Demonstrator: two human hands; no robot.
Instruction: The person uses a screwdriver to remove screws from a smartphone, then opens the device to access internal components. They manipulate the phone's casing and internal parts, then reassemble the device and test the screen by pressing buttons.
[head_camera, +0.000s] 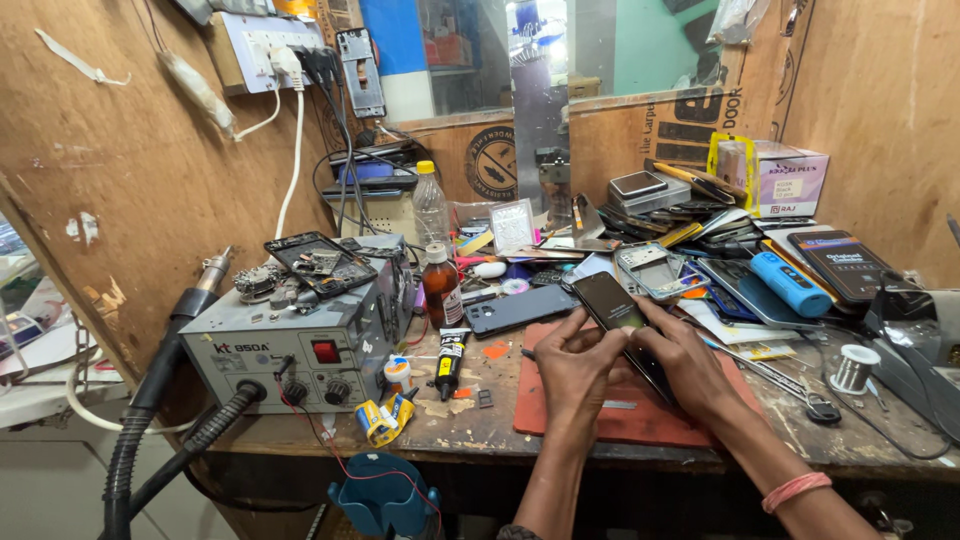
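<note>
Packages first: I see a white and purple box with a yellow hanger tab at the upper right of the frame, and just below it a flat black pack with a pale label. Round dark stamps mark the board wall at top centre. A brown bottle with a white and red label stands left of centre, a clear bottle with a yellow cap behind it, and a black glue tube with a yellow label lies below them.

At centre, both hands grip a dark phone tilted over the red mat. My left hand curls its fingers on the phone's left edge; my right hand closes on its right edge and lower end.

A grey station with a red switch fills the left, its black hose running down the lower left. A blue cylinder, a heap of phone parts and a solder spool crowd the right. A grey back cover lies just left of the phone.
</note>
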